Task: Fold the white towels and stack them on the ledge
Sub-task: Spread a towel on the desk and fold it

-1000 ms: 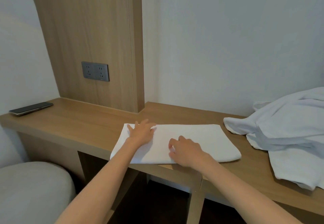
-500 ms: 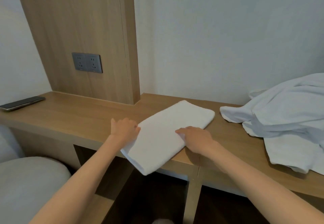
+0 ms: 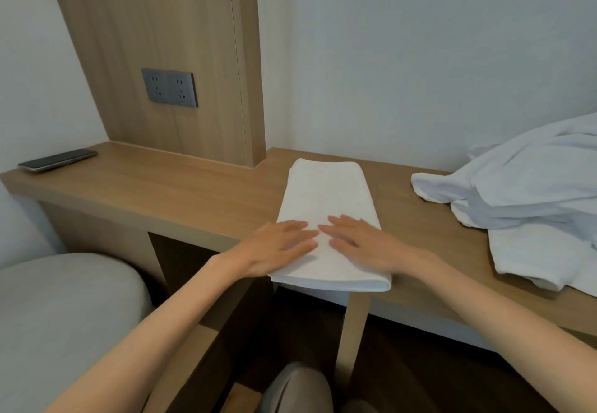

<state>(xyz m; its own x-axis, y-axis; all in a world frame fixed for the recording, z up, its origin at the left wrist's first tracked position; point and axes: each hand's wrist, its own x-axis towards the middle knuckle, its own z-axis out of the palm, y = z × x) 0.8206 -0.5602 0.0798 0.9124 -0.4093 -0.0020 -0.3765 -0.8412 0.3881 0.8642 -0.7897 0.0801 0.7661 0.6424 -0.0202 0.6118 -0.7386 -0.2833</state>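
Folded white towel [image 3: 326,205]: long narrow rectangle on the wooden ledge [image 3: 181,193], lengthwise from near to far; far end close to the wall, near end rounded and overhanging the ledge's front edge slightly.

Left hand [image 3: 277,248]: flat, palm down, fingers spread and extended, pressed on the near left part of the folded towel; nothing grasped.

Right hand [image 3: 361,241]: flat, palm down, fingers extended toward the left, resting on the near right part of the same towel; nothing grasped. Fingertips of the two hands almost meeting at the towel's middle line.

Unfolded white towels [image 3: 529,199]: crumpled heap at the right end of the ledge, apart from the folded towel, bare wood between; heap partly cut off by the right edge of view.

Phone [image 3: 58,160]: dark, flat, at the far left end of the ledge, well apart from the towels.

Double wall socket [image 3: 169,88]: grey, set in a wood panel [image 3: 155,41] rising from the ledge, left of the folded towel.

Grey cushioned seat [image 3: 55,322]: near left, below the ledge.
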